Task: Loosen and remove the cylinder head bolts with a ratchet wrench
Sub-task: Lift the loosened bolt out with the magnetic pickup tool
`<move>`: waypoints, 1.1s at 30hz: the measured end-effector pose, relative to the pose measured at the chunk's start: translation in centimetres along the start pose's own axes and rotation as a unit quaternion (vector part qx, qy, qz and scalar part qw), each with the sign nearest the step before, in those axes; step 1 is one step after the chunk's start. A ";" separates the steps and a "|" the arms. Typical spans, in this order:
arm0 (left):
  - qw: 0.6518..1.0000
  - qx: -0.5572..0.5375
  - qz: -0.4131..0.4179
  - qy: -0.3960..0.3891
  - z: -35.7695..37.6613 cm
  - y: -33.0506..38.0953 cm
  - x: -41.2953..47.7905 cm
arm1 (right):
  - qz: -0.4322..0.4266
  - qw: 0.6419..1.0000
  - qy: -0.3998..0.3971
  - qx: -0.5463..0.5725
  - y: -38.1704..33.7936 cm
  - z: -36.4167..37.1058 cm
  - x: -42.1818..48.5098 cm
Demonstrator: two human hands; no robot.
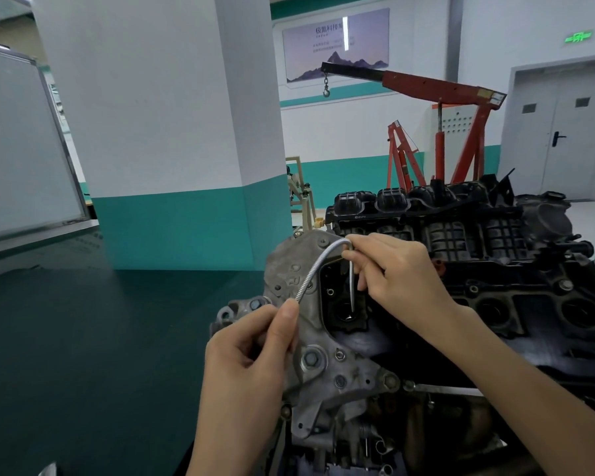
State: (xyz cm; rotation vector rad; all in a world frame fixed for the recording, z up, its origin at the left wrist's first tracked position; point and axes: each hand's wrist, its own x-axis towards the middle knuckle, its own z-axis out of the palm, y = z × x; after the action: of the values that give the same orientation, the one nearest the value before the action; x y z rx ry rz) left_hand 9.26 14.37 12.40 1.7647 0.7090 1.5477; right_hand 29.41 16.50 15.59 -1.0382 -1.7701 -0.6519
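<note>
1. Probably fishing out a loosened bolt: the left hand (pixel 251 355) and right hand (pixel 399 273) are each pinching a silvery coiled flexible metal rod (pixel 318 261).
2. It is arching over, its tip pointing straight down into a dark well (pixel 346 314) in the grimy black cylinder head (pixel 516 297).
3. No bolt is showing; the next move is calling for a slow, straight lift.

Chinese characters atop the wall poster (pixel 335 46)
</note>
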 end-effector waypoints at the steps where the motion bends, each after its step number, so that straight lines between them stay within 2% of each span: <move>1: 1.000 -0.001 0.005 0.001 -0.1 0.2 -0.1 | -0.004 1.000 0.002 -0.001 -0.2 -0.2 0.1; 8: 1.000 0.010 0.022 -0.004 -0.3 1.3 -0.8 | -0.011 1.000 0.026 0.008 -0.9 -1.0 0.9; 15: 0.999 0.002 -0.021 -0.030 -1.0 0.6 -0.9 | -0.027 1.000 0.014 -0.004 -0.8 -0.4 0.5; 20: 0.998 0.017 -0.049 -0.030 0.0 -1.9 -0.3 | 0.037 0.999 -0.033 0.000 1.0 2.1 -1.3; 24: 0.997 0.012 -0.076 -0.030 1.7 -4.4 -0.2 | 0.102 0.990 -0.082 -0.049 2.6 3.7 -3.1; 26: 0.996 0.013 -0.083 -0.033 2.1 -5.6 -0.6 | 0.120 0.988 -0.077 -0.055 2.6 3.8 -3.9; 29: 0.994 -0.013 -0.103 -0.017 2.0 -7.0 -1.7 | 0.175 0.983 -0.059 0.010 1.6 3.5 -5.4; 31: 0.991 -0.049 -0.127 0.002 2.4 -7.7 -2.7 | 0.281 0.953 -0.017 0.110 0.0 3.3 -7.0; 32: 0.990 -0.056 -0.131 0.011 2.9 -8.1 -3.3 | 0.342 0.921 0.000 0.188 -1.1 3.2 -7.9; 33: 0.990 -0.053 -0.129 0.013 3.6 -8.4 -4.0 | 0.397 0.873 0.012 0.282 -2.3 2.9 -8.6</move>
State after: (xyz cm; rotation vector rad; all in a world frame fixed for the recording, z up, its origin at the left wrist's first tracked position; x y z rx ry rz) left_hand 12.47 15.99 3.13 1.5131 0.8171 1.4086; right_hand 27.69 14.58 6.59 -1.1853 -1.2114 0.3507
